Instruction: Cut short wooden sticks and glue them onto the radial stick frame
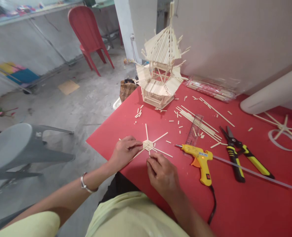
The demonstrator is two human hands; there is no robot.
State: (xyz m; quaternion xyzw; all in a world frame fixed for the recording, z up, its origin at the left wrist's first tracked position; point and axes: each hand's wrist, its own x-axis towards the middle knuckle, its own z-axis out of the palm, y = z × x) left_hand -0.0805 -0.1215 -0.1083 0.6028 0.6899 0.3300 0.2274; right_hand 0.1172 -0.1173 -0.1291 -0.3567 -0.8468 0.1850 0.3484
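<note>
A small star of thin wooden sticks with a woven hexagon hub (148, 144) lies flat on the red table (234, 204). My left hand (124, 151) rests beside the hub on its left, fingers curled, fingertips pressing on a spoke. My right hand (162, 174) sits just below the hub, fingers bent, fingertips pinched on the near spoke. A yellow hot glue gun (200, 161) lies on the table to the right of my right hand, nozzle pointing left.
A stick-built pagoda model (160, 72) stands at the table's far edge. Loose sticks (197, 123), a clear ruler (196, 129), yellow-black cutters (237, 153), a long clear rod (256, 174) and stick packets (212, 87) lie around. On the floor to the left stand a grey chair (17, 148) and a red chair (89, 33).
</note>
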